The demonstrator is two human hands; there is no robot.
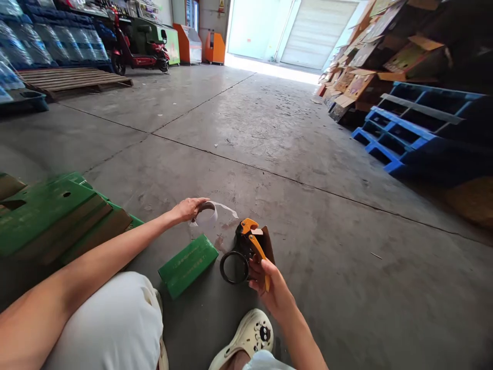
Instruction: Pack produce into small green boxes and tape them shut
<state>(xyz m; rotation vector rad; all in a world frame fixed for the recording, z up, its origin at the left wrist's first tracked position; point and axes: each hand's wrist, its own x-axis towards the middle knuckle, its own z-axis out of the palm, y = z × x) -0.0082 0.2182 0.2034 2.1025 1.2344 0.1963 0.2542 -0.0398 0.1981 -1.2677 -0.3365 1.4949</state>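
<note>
My left hand (188,209) grips a white tape roll (208,216), and a loose strip trails from it to the right. My right hand (269,285) is closed round the handle of a black and yellow tape dispenser (246,234). The dispenser's black ring (222,268) faces left, with no roll on it. Between my arms lies a green box (188,264) on the floor. A brown cardboard piece (268,242) shows just behind the dispenser.
Flattened green cartons (50,216) lie at the left. Blue pallets (404,123) and piled cardboard boxes (358,85) stand at the right. A wooden pallet (77,78), bottled water packs (73,43) and a red scooter (140,59) are at the back left. My shoe (246,336) is near the dispenser.
</note>
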